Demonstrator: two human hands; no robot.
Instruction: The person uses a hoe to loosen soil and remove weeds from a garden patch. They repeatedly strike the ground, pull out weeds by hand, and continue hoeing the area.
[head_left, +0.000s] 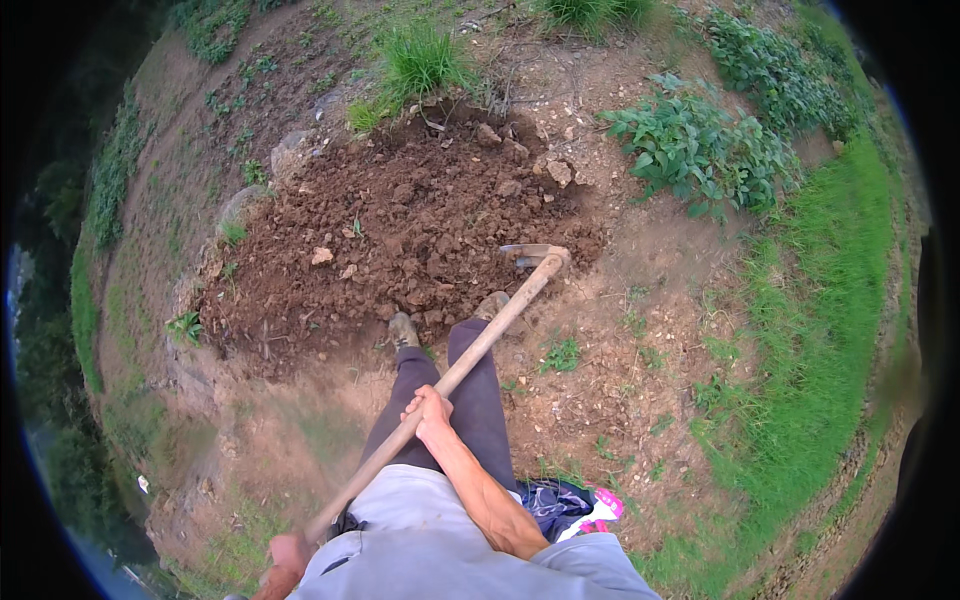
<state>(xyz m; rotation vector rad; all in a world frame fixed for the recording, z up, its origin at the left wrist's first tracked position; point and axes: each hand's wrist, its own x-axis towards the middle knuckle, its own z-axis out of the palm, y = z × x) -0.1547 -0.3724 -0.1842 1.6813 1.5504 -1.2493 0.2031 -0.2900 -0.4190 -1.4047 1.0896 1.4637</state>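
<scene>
A hoe's long wooden handle (480, 346) runs slantwise across my body, from the lower left up to the right. My right hand (429, 412) grips it about midway, in front of my thighs. Near its rear end my left hand (289, 553), somewhat blurred, is closed round the handle beside my hip. The metal hoe head (531, 253) lies at the right part of a patch of broken brown soil (420, 217), just beyond my shoes. Which hand is left or right is judged from the sleeve sides.
Stones (559, 173) and clods lie in the loosened soil. Larger rocks (291, 152) edge its left side. A grass tuft (424, 64) grows behind it, leafy plants (697, 146) at upper right, a grass strip (817, 360) at right. A dark cloth bundle (555, 506) lies beside me.
</scene>
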